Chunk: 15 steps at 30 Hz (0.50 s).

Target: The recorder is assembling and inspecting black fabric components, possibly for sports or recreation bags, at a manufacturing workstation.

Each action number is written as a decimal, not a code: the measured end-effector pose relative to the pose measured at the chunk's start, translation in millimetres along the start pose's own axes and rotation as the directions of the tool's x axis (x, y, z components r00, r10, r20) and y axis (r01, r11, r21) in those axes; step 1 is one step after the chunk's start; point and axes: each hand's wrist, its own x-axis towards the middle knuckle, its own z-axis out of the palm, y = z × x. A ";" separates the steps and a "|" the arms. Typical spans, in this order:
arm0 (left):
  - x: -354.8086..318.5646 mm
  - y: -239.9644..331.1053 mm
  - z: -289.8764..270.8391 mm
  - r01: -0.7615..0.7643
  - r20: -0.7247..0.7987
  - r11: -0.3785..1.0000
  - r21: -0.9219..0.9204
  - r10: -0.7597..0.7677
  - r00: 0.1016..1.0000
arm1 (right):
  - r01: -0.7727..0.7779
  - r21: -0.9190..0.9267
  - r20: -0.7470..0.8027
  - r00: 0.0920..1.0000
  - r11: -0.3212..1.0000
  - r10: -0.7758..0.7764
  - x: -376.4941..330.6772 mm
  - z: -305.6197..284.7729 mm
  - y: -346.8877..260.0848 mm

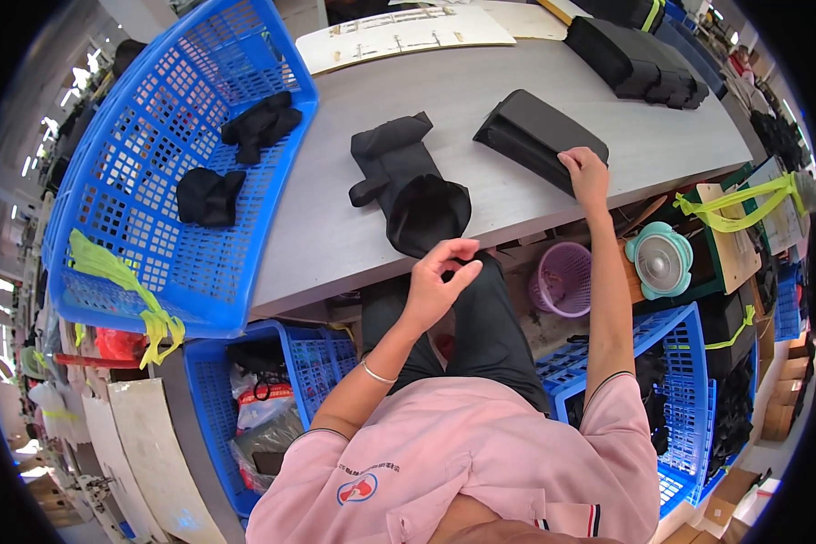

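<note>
My right hand [587, 177] is closed at the near right corner of a stack of flat black panels [537, 127]; its fingertips appear to pinch the top panel's edge. My left hand [440, 283] hangs over my lap at the table's front edge, its fingers bent and apart, with nothing seen in it. Just beyond it lies a black fabric pouch [408, 177], its round mouth facing me and a flap spread toward the far side. A small loop sticks out at the pouch's left.
On the left a blue basket [181, 118] leans, with two black pouches inside. More stacked black panels [635, 63] lie on the grey table [308, 199] at far right. Below stand a purple bin [562, 281], a turquoise fan [659, 260] and other blue baskets [317, 363].
</note>
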 end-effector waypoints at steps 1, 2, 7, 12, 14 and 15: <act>-1.3 0.2 2.8 0.068 0.084 0.995 -0.075 -0.062 0.995 | 0.130 -0.073 -0.132 0.981 0.989 -0.139 -10.8 -1.9 -15.2; -1.7 0.1 4.5 0.133 0.146 0.982 -0.137 -0.112 0.983 | 0.142 -0.169 -0.211 0.962 0.975 -0.176 -25.8 -4.3 -34.5; -5.6 -7.6 11.0 0.180 0.178 0.877 -0.445 -0.110 0.978 | 0.429 -0.212 -0.284 0.833 0.878 -0.475 -149.5 -30.3 -145.5; -13.6 -14.6 -5.4 0.359 0.344 0.808 -0.467 -0.208 0.916 | 0.344 0.376 -0.069 0.936 0.860 -0.344 -211.8 -48.5 -195.2; -19.2 -13.4 -6.0 0.273 0.296 0.766 -0.582 -0.114 0.948 | 0.206 0.562 0.006 0.967 0.801 -0.253 -216.4 -55.5 -194.5; -22.6 -11.7 -5.5 0.182 0.221 0.710 -0.680 -0.038 0.975 | 0.079 0.572 0.144 0.970 0.817 -0.195 -216.6 -58.9 -191.1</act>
